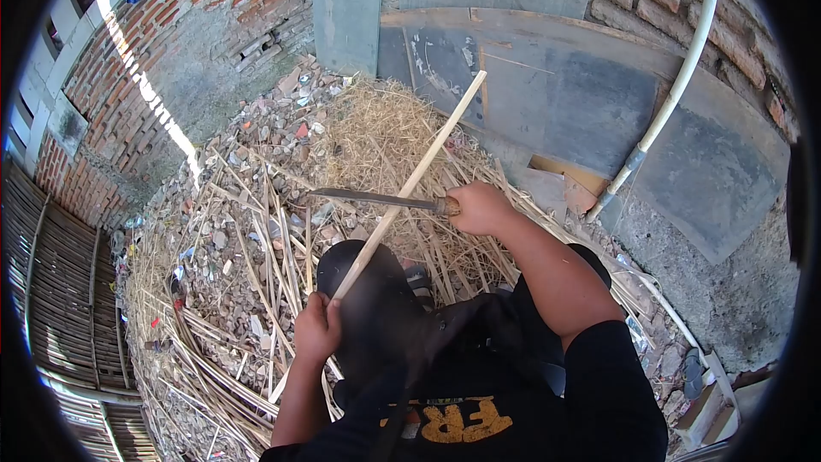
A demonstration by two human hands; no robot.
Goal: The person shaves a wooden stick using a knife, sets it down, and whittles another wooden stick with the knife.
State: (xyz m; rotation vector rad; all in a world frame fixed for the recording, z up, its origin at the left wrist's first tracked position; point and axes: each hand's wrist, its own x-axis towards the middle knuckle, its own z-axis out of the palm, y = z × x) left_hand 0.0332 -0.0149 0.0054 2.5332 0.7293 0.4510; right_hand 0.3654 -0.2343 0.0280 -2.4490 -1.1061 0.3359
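My left hand (317, 328) is closed around the lower end of a long pale wooden strip (409, 184), which slants up and to the right over my knee. In my right hand (481, 208) is the handle of a knife (376, 198), its long dark blade pointing left. The blade crosses the strip near its middle; whether it touches the wood I cannot tell. Loose shavings (376, 120) lie on the ground beyond the strip.
Split strips (205, 346) lie over stony rubble at the left. Grey boards (564, 94) lean on the brick wall ahead, with a pale pipe (684, 77) at the right. A slatted bamboo panel (64, 291) stands at the far left.
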